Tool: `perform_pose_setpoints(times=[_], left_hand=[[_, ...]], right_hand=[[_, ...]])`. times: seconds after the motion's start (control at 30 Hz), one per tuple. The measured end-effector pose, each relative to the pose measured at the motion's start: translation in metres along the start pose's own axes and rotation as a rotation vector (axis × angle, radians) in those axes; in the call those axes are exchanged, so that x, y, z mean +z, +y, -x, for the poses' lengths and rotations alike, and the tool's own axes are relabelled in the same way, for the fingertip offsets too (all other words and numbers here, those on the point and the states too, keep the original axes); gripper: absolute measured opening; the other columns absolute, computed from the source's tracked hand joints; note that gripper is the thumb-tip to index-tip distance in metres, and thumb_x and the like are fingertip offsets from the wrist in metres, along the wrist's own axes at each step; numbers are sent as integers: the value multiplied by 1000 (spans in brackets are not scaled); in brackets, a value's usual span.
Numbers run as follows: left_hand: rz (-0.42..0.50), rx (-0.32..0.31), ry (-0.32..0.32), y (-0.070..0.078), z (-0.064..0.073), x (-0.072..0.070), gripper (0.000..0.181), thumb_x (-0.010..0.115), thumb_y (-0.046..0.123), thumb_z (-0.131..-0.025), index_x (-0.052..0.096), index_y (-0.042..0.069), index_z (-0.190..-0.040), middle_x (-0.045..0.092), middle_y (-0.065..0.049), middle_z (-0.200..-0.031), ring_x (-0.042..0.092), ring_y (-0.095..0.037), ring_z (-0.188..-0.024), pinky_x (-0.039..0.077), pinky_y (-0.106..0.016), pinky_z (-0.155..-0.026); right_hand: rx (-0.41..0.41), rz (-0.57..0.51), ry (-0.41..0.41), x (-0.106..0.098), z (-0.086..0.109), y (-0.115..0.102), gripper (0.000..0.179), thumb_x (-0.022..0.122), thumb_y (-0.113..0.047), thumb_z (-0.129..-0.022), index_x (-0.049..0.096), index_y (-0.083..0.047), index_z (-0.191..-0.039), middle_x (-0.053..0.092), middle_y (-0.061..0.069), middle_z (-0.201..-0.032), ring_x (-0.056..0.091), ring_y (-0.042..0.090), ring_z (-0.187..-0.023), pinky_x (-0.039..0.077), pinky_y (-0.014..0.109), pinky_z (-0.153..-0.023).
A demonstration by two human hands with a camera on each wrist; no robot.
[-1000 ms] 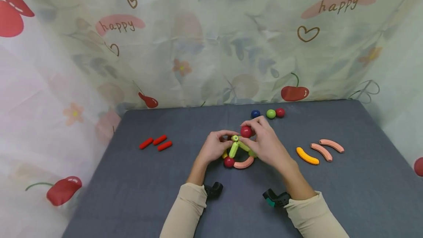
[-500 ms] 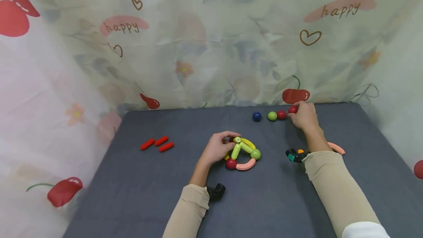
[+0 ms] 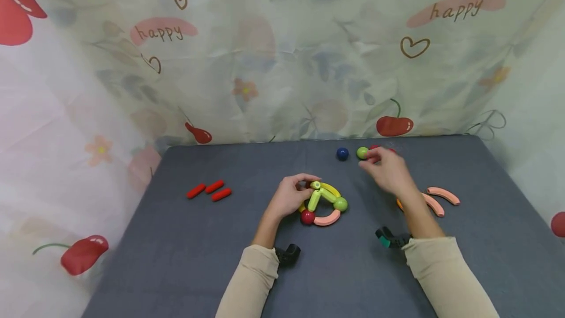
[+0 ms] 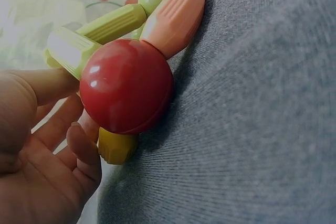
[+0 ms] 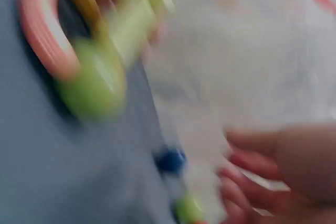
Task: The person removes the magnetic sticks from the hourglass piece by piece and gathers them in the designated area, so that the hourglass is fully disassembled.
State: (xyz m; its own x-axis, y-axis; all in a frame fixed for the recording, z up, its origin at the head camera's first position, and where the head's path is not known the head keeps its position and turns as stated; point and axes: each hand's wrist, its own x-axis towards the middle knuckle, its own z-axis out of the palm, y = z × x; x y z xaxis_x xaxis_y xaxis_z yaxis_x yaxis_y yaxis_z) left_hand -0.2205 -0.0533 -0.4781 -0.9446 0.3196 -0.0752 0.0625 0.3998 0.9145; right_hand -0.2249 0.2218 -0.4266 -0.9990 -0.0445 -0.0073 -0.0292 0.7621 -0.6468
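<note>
A small frame of toy building rods and balls stands in the middle of the table. Its light-green rods [image 3: 314,200] lean together at the top, above a red ball [image 3: 307,217], a green ball [image 3: 340,204], a curved pink rod [image 3: 327,218] and a curved yellow rod [image 3: 331,190]. My left hand [image 3: 292,195] steadies it from the left, pinching a light-green rod near the top; in the left wrist view the thumb lies along that rod [image 4: 73,51]. My right hand [image 3: 388,171] is in the air, fingers apart with nothing between them, just in front of the loose balls.
Along the back lie a blue ball [image 3: 342,154], a green ball [image 3: 362,153] and red balls partly behind the right hand. Short red rods [image 3: 214,186] lie at left. Curved pink rods [image 3: 443,195] and an orange one [image 3: 399,204], partly covered by the arm, lie at right.
My right hand carried a red ball from the frame to the back row, let it go beside the other red ball, and has come back leftward. The left hand stays on the frame.
</note>
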Motion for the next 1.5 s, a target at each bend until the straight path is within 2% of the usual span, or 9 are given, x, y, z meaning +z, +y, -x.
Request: perform_pose_setpoints(times=[0.1,0.2,0.47,0.63,0.77,0.9,1.2,1.33,1.5], left_hand=[[-1,14,3,1,-1,-1,30,67,8,-97,75,24,-120,73,-5,-114,64,-22,-77,50,-26,-60],[-5,25,-2,2,-1,0,30,66,8,-97,74,22,-122,73,-6,-115,66,-23,-79,50,-26,-60],[-35,13,-7,6,8,-5,40,69,20,-97,64,17,-136,66,-4,-132,65,-19,-82,53,-27,-67],[-62,-63,39,6,23,-13,35,68,36,-98,62,14,-124,66,-5,-115,62,-20,-78,51,-29,-65],[-134,-81,-25,5,35,-13,37,69,45,-96,66,14,-116,70,-2,-101,63,-19,-77,50,-29,-67],[-222,-16,-104,6,41,-7,38,75,40,-93,70,13,-119,72,0,-102,61,-13,-79,51,-27,-69],[-259,98,-62,5,44,-3,27,78,26,-91,72,15,-115,69,0,-91,56,-10,-68,47,-22,-60],[-258,102,22,4,46,-22,29,77,28,-92,71,17,-118,69,0,-99,57,-12,-70,49,-25,-62],[-370,1,217,-6,54,-78,27,79,25,-90,74,17,-116,67,-3,-106,56,-17,-73,49,-30,-65]], right_hand=[[-128,-61,-199,25,20,-11,45,70,-37,-97,66,-7,-131,65,14,-113,63,22,-92,50,31,-75],[-182,-91,-292,46,30,-11,42,73,-34,-95,69,-8,-128,60,12,-107,56,17,-88,45,25,-73],[-109,-208,-333,60,33,4,36,73,-31,-95,70,-10,-124,57,13,-107,54,22,-94,44,31,-77],[-96,-244,-369,61,31,4,38,73,-34,-95,69,-12,-126,58,12,-111,52,23,-101,45,31,-82],[-85,-256,-378,60,31,5,40,73,-34,-95,69,-11,-127,58,13,-114,53,24,-103,46,31,-84],[-82,-259,-376,59,32,8,43,72,-35,-95,68,-10,-129,58,14,-117,55,25,-105,46,32,-86],[-78,-239,-360,58,34,8,43,72,-36,-95,67,-10,-130,59,13,-115,55,25,-104,45,32,-86],[-73,-249,-365,59,33,8,44,72,-36,-95,67,-9,-130,59,13,-114,53,25,-104,45,31,-85],[-58,-252,-374,59,32,8,46,73,-37,-94,67,-9,-130,58,13,-115,53,25,-105,46,31,-84]])
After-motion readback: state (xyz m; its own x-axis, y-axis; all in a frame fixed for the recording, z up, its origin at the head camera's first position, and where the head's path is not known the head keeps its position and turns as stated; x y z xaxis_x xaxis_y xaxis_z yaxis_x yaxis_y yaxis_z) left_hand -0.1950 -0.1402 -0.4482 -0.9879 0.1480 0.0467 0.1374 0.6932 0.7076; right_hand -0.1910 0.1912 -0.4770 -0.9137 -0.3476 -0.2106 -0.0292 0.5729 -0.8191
